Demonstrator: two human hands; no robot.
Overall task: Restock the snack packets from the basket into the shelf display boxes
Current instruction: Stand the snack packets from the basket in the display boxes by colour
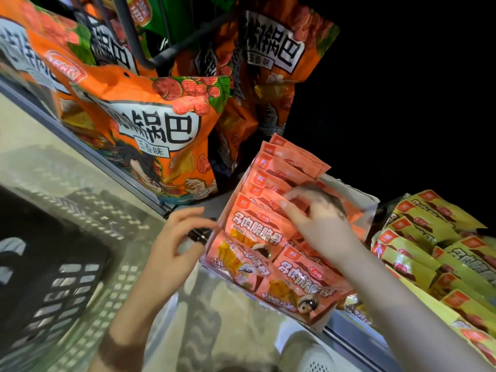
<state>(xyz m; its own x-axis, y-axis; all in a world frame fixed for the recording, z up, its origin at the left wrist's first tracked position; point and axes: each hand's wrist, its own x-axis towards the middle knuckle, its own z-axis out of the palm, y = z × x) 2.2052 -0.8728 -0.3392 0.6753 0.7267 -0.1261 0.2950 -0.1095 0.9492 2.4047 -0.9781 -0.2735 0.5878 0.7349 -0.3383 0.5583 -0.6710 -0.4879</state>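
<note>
Head view, pink packets (257,232): thin foil sachets standing in overlapping rows in a display box (328,322) on the shelf (357,342). I judge them light, soft and rather slippery, so they bend and slide easily; best to pinch one by the flat top seam, or to push on the broad face.
Head view, right hand (319,218): it lies on the pink rows, fingers bent over the top edges of the middle packets and touching them. I cannot tell if it pinches one packet or only presses them.
Head view, left hand (178,237): just left of the box, fingers loosely curled near a small dark object (200,234). I cannot tell if it holds it.
Head view, hands: apart, the front packets between them.
Head view, basket (53,264): dark, blurred, low on the left, well apart from the box.
Head view, neighbours: yellow packets (429,245) on the right, orange bags (150,124) behind.
</note>
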